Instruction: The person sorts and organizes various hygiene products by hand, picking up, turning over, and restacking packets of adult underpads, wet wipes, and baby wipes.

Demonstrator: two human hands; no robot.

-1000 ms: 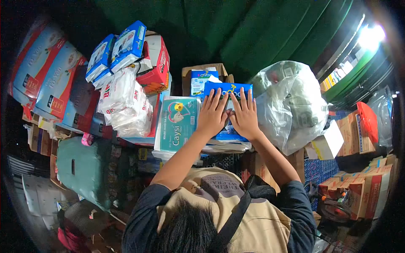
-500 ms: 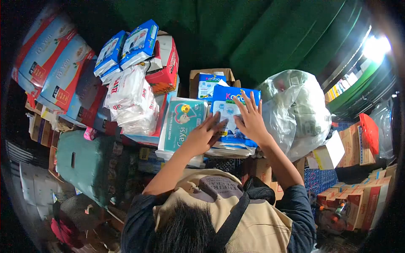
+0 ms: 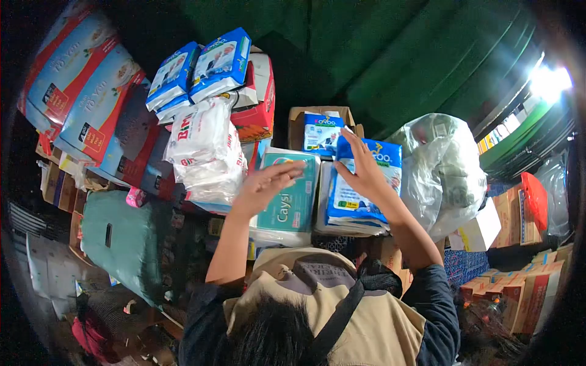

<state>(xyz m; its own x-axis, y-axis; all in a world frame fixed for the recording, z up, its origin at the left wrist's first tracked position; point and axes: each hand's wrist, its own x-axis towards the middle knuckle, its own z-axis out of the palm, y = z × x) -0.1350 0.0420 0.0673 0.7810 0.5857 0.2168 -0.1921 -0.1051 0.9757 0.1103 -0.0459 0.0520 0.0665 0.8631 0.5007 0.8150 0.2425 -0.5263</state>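
My left hand (image 3: 268, 186) hovers over a teal and white Caysi pack (image 3: 287, 210), its fingers stretched out and nothing held. I cannot tell whether it touches the pack. On the right, my right hand (image 3: 364, 168) lies open with its palm side on the upper part of a blue plastic-wrapped pack (image 3: 351, 201), hiding some of its print. That blue pack sits on a stack of pale packs. Just behind stands a cardboard box (image 3: 296, 125) with a similar smaller blue pack (image 3: 321, 133) in it.
White plastic-wrapped packs (image 3: 198, 143) are piled at left, below two blue packs (image 3: 218, 64) and a red box (image 3: 262, 91). A bulging clear bag (image 3: 455, 177) stands at right. Large blue-red cartons (image 3: 97, 116) lean at far left. A green curtain (image 3: 378, 55) hangs behind.
My left hand has left the blue pack and moved left over the Caysi pack. My right hand stays on the blue pack. The whole view has shifted slightly.
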